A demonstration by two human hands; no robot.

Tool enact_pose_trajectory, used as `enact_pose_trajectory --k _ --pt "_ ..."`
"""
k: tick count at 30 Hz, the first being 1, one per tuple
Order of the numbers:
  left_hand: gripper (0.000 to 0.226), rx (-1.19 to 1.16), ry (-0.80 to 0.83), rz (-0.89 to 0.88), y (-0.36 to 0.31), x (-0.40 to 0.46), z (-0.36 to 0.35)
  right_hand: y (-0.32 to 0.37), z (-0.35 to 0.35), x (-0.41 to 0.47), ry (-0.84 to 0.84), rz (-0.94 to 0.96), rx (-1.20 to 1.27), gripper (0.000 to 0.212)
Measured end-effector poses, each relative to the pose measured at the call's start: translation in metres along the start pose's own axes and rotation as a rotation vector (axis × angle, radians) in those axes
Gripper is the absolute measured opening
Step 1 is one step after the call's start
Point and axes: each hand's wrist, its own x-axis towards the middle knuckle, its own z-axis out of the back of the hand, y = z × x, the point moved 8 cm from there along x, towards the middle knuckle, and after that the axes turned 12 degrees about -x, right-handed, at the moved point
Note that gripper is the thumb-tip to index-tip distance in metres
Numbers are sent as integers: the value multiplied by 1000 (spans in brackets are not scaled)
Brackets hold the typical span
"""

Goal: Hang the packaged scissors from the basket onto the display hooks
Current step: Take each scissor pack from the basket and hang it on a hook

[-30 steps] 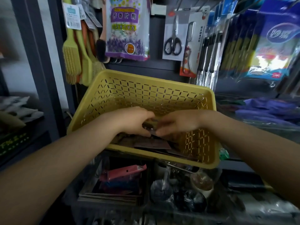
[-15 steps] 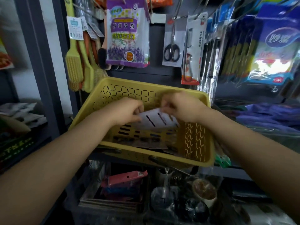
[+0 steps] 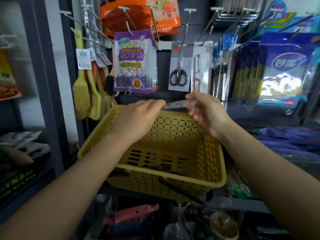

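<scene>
Both hands hold one packaged scissors point(image 3: 180, 104) edge-on, level above the far rim of the yellow basket point(image 3: 213, 170). My left hand point(image 3: 138, 118) pinches its left end and my right hand point(image 3: 206, 110) grips its right end. A few dark packages lie on the basket's floor point(image 3: 155, 161). Straight above, another pack of black-handled scissors point(image 3: 179, 66) hangs on a display hook point(image 3: 187, 18), just behind and above the pack I hold.
A purple lavender sachet pack point(image 3: 134, 63) hangs left of the hung scissors, a peeler pack point(image 3: 200, 66) right of them. Yellow brushes point(image 3: 81, 94) hang at left, blue packs point(image 3: 284, 71) at right. Bare hooks jut out overhead. Bins of small goods sit below the basket.
Both hands have come up out of the basket with the scissors pack, lifting it from the basket floor to above the far rim, and the view has tilted up to the hooks.
</scene>
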Motion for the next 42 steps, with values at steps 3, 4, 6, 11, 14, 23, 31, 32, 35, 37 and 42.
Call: enact_pose_trajectory --k 3,4,6,11,14,23,31,32,35,37,42 --pt "28 -119 -46 195 18 7 4 21 -4 0 41 162 -199 38" --pt "30 -141 -83 232 25 10 5 32 -4 0 9 239 -356 29" --pt "30 -194 -140 294 36 16 6 53 -5 3 -67 357 -511 11" --pt "15 -454 -224 401 56 42 -7 76 -15 34 -43 348 -251 20" --pt "19 -604 -305 436 65 62 -15 72 -7 62 -130 201 -84 26" --pt "33 -894 -369 477 86 102 -35 122 17 105 -364 423 -316 22" --pt "58 -721 -316 387 83 112 -32 138 14 111 -419 473 -439 18" --pt "59 -720 -317 380 83 114 -32 139 16 113 -440 473 -438 17" --pt "61 -704 -342 378 84 117 -32 142 20 119 -456 455 -475 13" --pt "61 -706 -363 375 85 116 -34 141 19 121 -445 446 -494 10" --pt "64 -712 -378 354 86 116 -33 143 20 123 -485 465 -545 17"
